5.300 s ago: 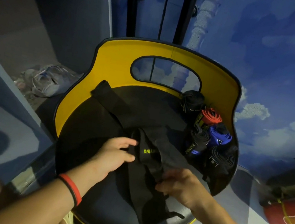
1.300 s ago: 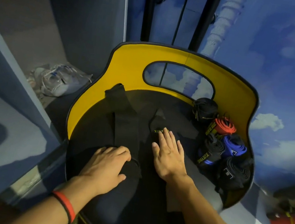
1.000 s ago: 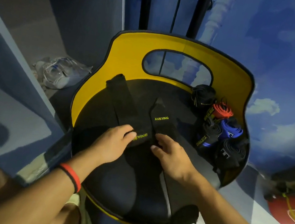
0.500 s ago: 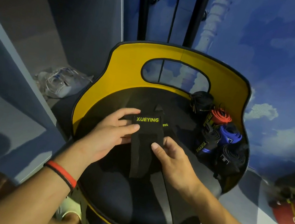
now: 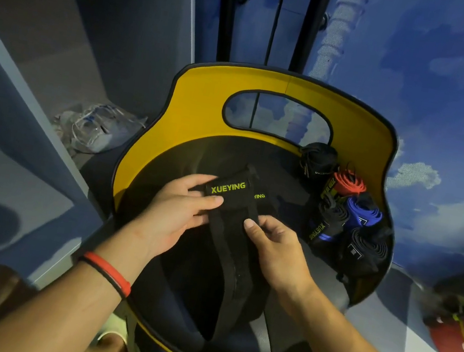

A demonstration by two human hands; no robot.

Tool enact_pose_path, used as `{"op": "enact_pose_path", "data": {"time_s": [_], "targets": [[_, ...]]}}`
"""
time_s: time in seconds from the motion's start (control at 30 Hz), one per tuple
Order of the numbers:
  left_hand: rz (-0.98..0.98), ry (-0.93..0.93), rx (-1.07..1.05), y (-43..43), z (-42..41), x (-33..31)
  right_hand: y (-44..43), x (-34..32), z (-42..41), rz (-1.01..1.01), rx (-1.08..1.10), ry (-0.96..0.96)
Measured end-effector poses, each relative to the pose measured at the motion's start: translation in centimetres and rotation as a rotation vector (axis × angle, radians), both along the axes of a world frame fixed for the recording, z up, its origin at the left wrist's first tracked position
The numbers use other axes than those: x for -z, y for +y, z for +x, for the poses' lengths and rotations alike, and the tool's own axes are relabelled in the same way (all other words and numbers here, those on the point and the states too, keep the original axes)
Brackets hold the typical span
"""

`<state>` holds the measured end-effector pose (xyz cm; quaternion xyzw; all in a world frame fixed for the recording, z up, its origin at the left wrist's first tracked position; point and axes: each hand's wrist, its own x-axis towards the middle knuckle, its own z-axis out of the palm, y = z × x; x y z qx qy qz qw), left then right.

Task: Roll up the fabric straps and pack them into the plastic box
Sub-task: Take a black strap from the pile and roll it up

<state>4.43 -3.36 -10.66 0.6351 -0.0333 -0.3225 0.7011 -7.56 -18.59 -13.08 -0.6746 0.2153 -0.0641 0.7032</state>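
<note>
Head view: black strap (image 5: 230,255) pinched by left hand (image 5: 175,215) and right hand (image 5: 279,251) — risk of lopsided roll — long tail loose, unguided.

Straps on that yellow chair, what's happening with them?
A person is handling a black strap marked XUEYING over the seat of a yellow-backed chair. The left hand pinches its labelled end and the right hand pinches it just below; the rest trails down the seat, not yet rolled. Several rolled straps, black, red and blue, sit bunched at the seat's right edge.
</note>
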Motion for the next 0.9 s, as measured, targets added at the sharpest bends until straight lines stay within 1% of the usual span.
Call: {"op": "enact_pose_path", "data": {"time_s": [0.07,0.1,0.17,0.27,0.33,0.43,0.5,0.57,0.63,0.67,0.73,0.77,0.8,0.83,0.9], "targets": [[-0.021,-0.010,-0.029,0.0,0.0,0.0,0.2,0.1,0.0,-0.077,0.027,0.057],[-0.054,0.008,-0.028,0.0,0.0,-0.1,0.2,0.1,0.1,-0.075,0.040,0.048],[-0.135,0.049,0.002,0.0,-0.1,-0.2,0.2,-0.3,0.3,0.005,0.055,-0.001],[-0.204,0.045,0.047,0.0,-0.2,-0.6,0.0,-1.1,0.6,0.135,0.080,-0.026],[-0.275,0.076,0.053,0.1,0.1,-0.8,0.0,-1.4,0.5,0.296,0.061,-0.026],[-0.277,0.018,0.157,0.1,-0.1,-1.4,0.2,-2.1,0.0,0.675,-0.035,0.027],[-0.230,-0.065,0.223,-0.4,-0.7,-1.4,0.2,-2.0,-0.1,0.766,-0.049,0.081],[-0.160,-0.132,0.196,-1.0,-1.3,-1.1,0.2,-1.8,0.0,0.736,-0.049,0.138],[-0.038,-0.211,0.115,-1.4,-1.6,-0.7,0.3,-1.7,0.0,0.620,-0.037,0.171],[0.018,-0.246,0.103,-1.6,-1.7,-0.6,0.3,-1.5,0.1,0.533,-0.002,0.167],[0.100,-0.294,0.144,-1.8,-2.2,-0.2,0.4,-1.3,0.2,0.296,0.078,0.140],[0.140,-0.321,0.169,-1.9,-2.5,0.0,0.4,-1.1,0.2,0.221,0.087,0.119],[0.181,-0.355,0.180,-2.0,-2.7,0.2,0.4,-1.0,0.3,0.187,0.085,0.104],[0.219,-0.396,0.175,-2.1,-2.9,0.5,0.3,-1.1,0.3,0.226,0.089,0.087],[0.307,-0.512,0.132,-2.0,-2.9,0.9,0.4,-1.9,0.1,0.399,0.098,0.066]]}}
